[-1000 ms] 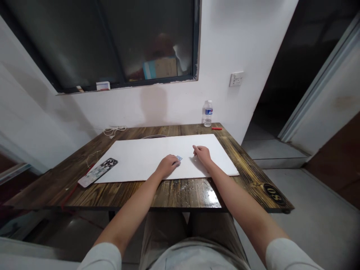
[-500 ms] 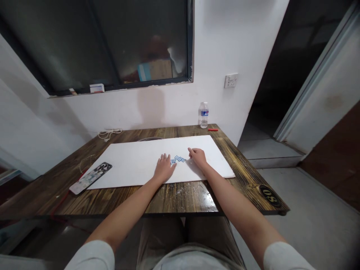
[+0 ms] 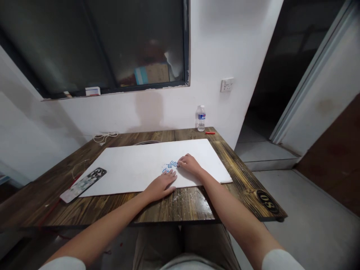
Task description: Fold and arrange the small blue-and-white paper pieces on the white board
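In the head view, a smooth, matte white board [image 3: 132, 165], rectangular with straight edges, lies on a table [image 3: 180, 208] of dark, streaky-grained wood whose near part shines. On the board, between the two hands, is a small cluster of blue-edged rectangles [image 3: 173, 164], pale inside and laid at uneven angles; their material is too small to tell. The left hand [image 3: 161, 185] rests palm down at the board's near edge, its grip loose and spread, fingertips at the nearest rectangles, with nothing seen held. The right hand [image 3: 190, 164] is just beside the cluster's right end, fingers curled inward; whether its grip has hold of a piece cannot be told. A flat phone [image 3: 83, 185] with a mottled, glossy back lies aslant over the board's left edge. Toward the wall stand a clear plastic bottle [image 3: 201, 119] and, lying near it, a slim red stick [image 3: 210, 133]; a thin white cable [image 3: 105, 138] lies in loops at the far left.
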`<state>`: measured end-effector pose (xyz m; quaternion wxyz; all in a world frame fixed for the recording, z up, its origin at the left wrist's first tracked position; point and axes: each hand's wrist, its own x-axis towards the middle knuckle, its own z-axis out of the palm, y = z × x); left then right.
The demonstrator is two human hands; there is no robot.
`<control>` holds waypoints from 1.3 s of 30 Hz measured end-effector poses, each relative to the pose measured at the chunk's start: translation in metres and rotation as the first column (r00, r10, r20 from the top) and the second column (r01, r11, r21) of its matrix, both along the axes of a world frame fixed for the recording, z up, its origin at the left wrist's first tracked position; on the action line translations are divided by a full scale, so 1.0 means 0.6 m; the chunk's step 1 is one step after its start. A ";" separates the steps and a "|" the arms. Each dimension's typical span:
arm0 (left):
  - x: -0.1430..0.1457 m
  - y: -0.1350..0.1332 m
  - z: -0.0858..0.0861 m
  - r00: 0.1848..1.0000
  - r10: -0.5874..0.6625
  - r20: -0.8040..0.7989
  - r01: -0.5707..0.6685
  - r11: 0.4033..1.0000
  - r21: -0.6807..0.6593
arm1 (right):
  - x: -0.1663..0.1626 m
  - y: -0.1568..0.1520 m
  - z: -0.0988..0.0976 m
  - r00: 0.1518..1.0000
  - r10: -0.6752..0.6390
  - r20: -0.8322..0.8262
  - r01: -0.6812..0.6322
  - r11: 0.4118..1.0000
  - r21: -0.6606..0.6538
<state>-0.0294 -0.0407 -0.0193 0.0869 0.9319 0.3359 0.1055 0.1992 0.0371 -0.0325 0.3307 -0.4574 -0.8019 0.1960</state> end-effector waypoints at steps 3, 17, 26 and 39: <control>-0.001 0.000 0.011 0.992 -0.083 -0.093 0.079 0.996 -0.045 | 0.002 -0.003 0.004 0.996 0.060 -0.064 -0.064 0.996 -0.057; 0.035 0.142 0.020 0.995 -0.037 0.091 0.043 0.997 -0.062 | 0.037 0.025 -0.020 0.581 -0.570 -0.582 0.474 0.817 -0.328; -0.064 0.140 0.025 0.992 0.008 0.123 -0.018 0.997 0.082 | 0.027 0.022 -0.020 0.508 -0.588 -0.630 0.496 0.797 -0.344; 0.008 0.105 0.032 0.954 -0.288 -0.079 0.281 0.955 -0.094 | 0.027 0.029 -0.029 0.591 -0.592 -0.548 0.523 0.798 -0.298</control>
